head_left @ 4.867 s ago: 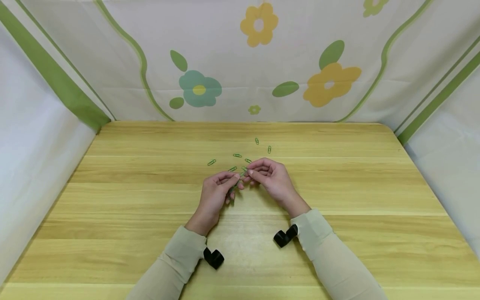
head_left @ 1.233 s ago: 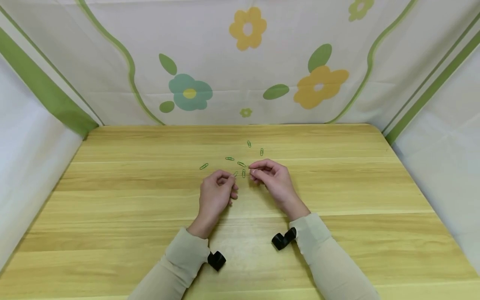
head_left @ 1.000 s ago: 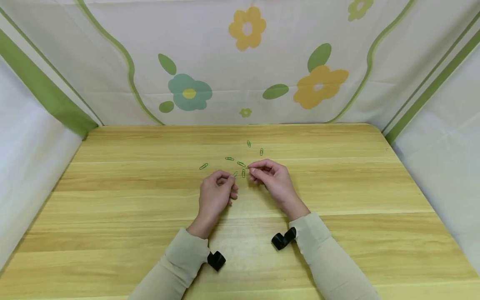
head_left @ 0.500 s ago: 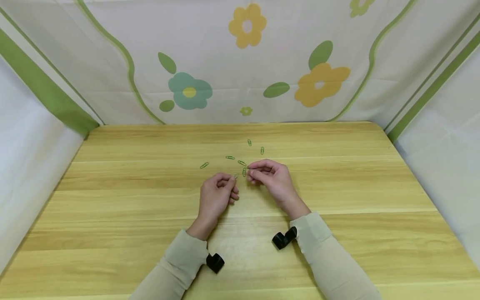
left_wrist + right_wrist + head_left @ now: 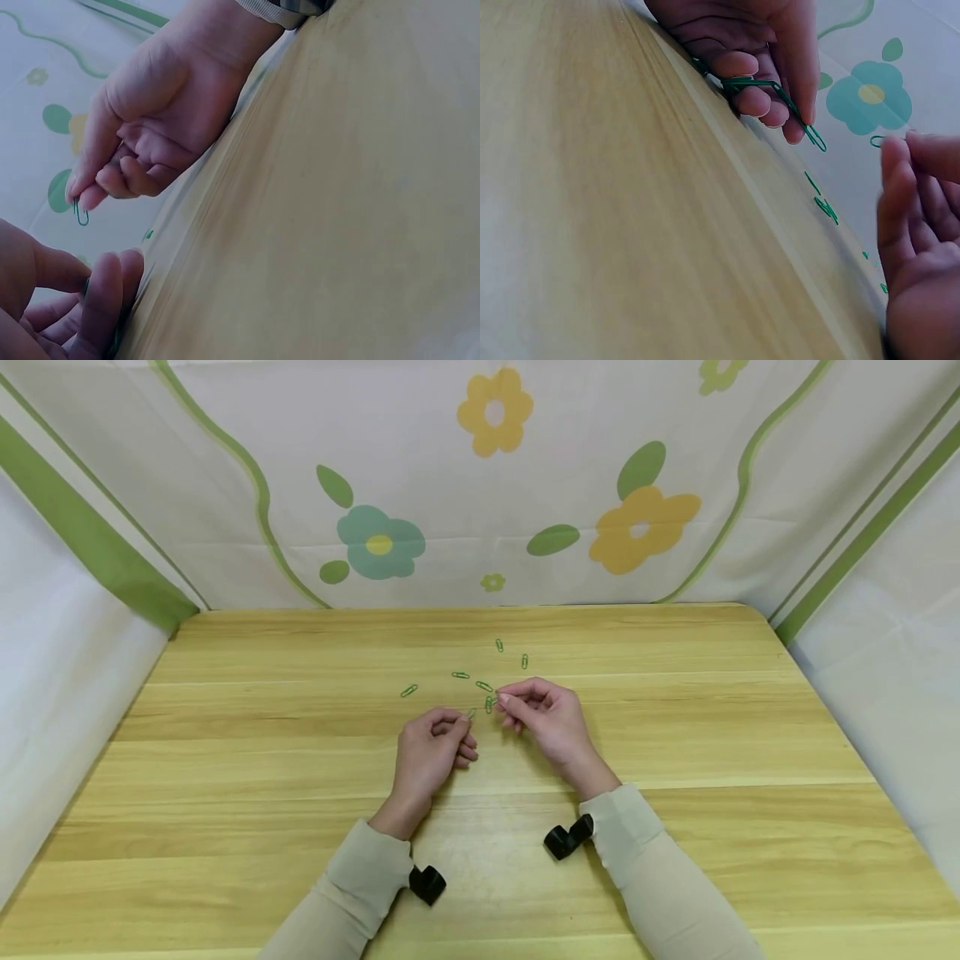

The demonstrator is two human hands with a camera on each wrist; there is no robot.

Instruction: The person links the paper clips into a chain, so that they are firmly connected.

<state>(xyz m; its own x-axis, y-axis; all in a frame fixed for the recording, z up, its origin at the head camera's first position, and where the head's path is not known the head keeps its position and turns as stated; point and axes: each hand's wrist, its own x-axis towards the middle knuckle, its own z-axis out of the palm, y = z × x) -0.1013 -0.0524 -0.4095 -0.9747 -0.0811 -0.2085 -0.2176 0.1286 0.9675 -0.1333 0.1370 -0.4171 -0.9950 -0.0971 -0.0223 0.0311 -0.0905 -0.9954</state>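
In the head view my left hand (image 5: 431, 752) pinches a green paper clip (image 5: 472, 714) between thumb and index finger. The right wrist view shows this clip linked to others in a short chain (image 5: 786, 97), which runs back under the curled fingers of that hand. My right hand (image 5: 551, 722) holds a single green paper clip (image 5: 877, 140) by thumb and fingertip, one looped end sticking out. In the left wrist view the right hand's clip (image 5: 82, 214) points downward. A small gap separates the two hands. Just beyond the right fingertips a loose clip (image 5: 489, 704) lies on the table.
Several more green clips lie scattered ahead of the hands, among them a left one (image 5: 408, 691), a middle one (image 5: 461, 675) and a far one (image 5: 499, 645). The wooden table (image 5: 262, 760) ends at a flowered curtain (image 5: 450, 485).
Earlier my hands met over the clips; now they stand apart, each pinching a clip. In the last second the left hand has drawn slightly nearer the body, while the right has barely moved.
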